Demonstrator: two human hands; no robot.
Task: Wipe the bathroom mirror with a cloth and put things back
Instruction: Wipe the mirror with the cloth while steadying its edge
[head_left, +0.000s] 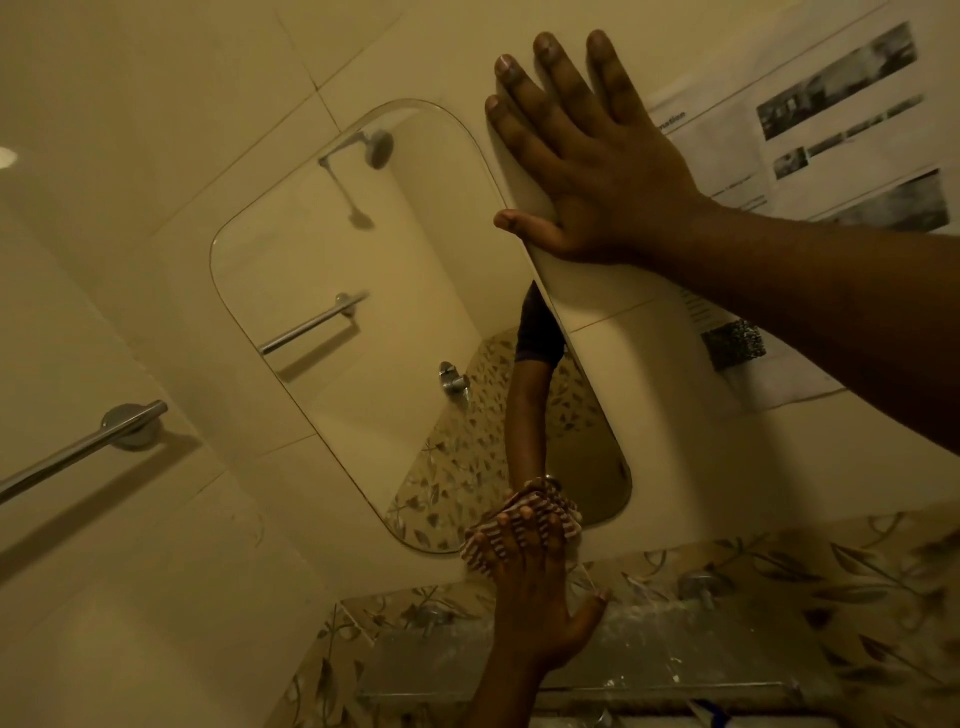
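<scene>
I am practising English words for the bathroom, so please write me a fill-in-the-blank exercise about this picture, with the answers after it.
1. The left hand presses a striped ____ against the edge of the mirror.
2. The right hand lies flat on the ____ beside the mirror.
3. The mirror reflects a ____ head and a towel bar.
Missing words: cloth; wall; shower.
</scene>
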